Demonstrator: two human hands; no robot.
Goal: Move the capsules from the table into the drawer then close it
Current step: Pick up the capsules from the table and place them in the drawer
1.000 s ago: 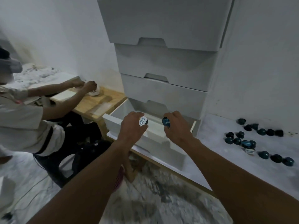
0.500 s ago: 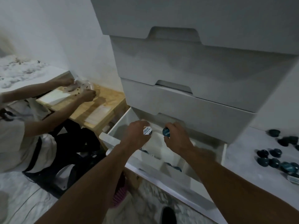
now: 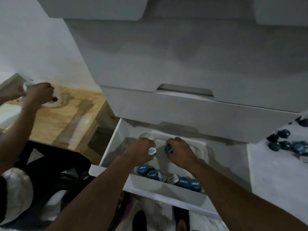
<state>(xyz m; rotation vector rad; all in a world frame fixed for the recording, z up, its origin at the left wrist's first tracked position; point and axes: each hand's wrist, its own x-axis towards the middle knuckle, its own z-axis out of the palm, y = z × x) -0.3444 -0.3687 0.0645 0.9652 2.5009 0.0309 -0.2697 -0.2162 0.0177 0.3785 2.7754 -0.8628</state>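
Observation:
The bottom drawer point(image 3: 168, 191) of a white chest stands pulled out. Both my hands hover above its inside. My left hand point(image 3: 141, 150) grips a capsule with a white printed lid point(image 3: 152, 152). My right hand point(image 3: 180, 150) grips a blue capsule point(image 3: 168, 149). Several blue and white-lidded capsules point(image 3: 168, 176) lie along the drawer's front wall. More dark blue capsules point(image 3: 289, 141) sit on the white table point(image 3: 275, 172) at the right.
Three shut drawers point(image 3: 191, 112) overhang the open one. At the left another person's hands point(image 3: 35, 93) work at a wooden table point(image 3: 66, 117). My shoes point(image 3: 140, 220) show on the marble floor below the drawer.
The camera has leaned forward and down over the drawer, so its contents now show. Both hands have stayed above the drawer, each still holding its capsule.

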